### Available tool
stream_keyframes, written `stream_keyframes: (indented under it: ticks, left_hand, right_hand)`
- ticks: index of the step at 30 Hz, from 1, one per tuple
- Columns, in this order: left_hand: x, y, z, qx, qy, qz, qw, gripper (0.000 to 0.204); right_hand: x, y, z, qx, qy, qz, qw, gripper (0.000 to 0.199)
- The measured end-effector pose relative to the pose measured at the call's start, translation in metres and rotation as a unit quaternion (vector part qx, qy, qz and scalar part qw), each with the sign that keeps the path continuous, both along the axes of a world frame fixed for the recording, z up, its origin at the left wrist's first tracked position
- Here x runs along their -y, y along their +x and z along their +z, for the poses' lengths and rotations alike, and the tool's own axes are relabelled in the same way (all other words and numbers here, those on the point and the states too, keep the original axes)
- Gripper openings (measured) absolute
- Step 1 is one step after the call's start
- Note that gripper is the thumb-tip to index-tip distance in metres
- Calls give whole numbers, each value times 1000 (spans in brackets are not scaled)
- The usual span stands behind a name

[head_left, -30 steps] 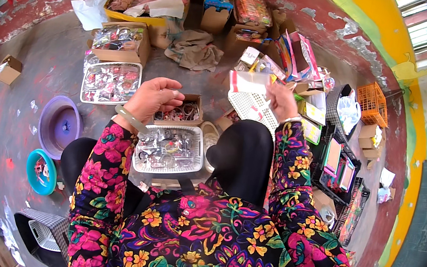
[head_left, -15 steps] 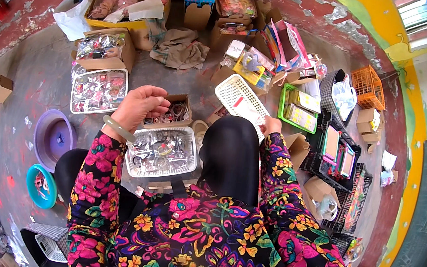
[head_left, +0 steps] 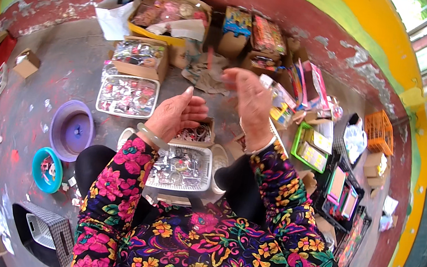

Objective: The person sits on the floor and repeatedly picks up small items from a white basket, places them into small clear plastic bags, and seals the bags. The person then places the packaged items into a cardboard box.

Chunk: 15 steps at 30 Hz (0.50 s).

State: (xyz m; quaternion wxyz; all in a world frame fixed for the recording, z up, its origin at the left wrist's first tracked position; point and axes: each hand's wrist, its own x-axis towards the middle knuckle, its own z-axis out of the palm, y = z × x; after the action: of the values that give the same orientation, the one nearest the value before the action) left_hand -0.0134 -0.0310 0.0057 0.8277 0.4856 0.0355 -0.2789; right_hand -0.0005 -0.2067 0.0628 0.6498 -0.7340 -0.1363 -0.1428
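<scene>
Left hand [head_left: 177, 113]: raised, palm up, fingers loosely spread, empty, a pale green bangle on its wrist. Right hand [head_left: 250, 106]: raised just right of the left hand, fingers loosely curled, empty. Both forearms wear floral sleeves.

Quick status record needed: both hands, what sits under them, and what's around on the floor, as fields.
left hand: raised, palm open, fingers spread, holding nothing visible
right hand: raised, blurred, no grasp that can be made out
below hands: white tray of small shiny pieces on the lap; small cardboard box just beyond it
left of person: purple bowl, teal bowl
ahead: clear tray of wrapped pieces, open cartons by the wall
right of person: green tray, orange basket
</scene>
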Motion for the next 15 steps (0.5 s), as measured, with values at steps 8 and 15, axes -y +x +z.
stream_keyframes:
  ticks: [8, 15]
  left_hand:
    - [-16, 2, 7, 7, -201, 208, 957, 40]
    - [-18, 0, -6, 38, -88, 179, 979, 22]
  right_hand:
    - [-38, -16, -49, 252, -242, 90, 933, 23]
    - [-27, -19, -41, 172, -250, 98, 948, 26]
